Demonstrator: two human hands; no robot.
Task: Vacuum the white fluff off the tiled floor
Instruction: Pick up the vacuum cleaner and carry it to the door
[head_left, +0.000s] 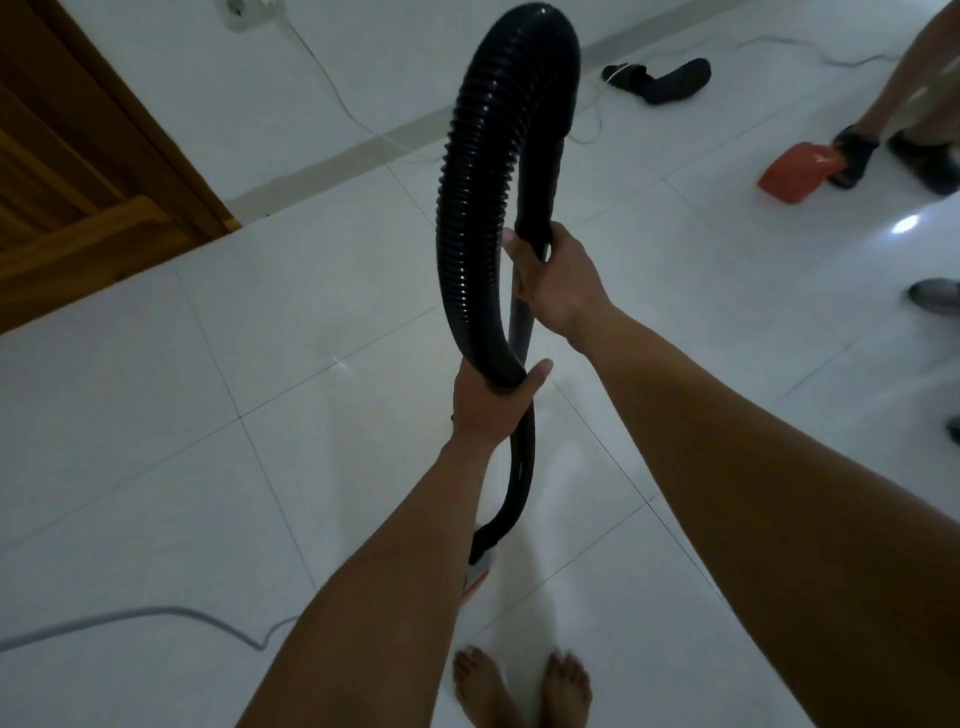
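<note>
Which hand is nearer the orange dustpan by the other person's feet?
Right. The right hand grips the hose's upper end, left of the orange dustpan; the left hand holds the hose lower and further left.

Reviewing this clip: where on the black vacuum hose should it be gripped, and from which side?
Best grips look like the smooth rigid sections, not the ribbed arch. The vacuum hose loops up high; the right hand wraps the smooth handle end from the right, and the left hand cups the low bend from beneath. Ribbed parts would probably flex.

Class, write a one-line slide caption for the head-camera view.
Both hands, left and right, grip a looped black vacuum hose above the tiled floor.
</note>
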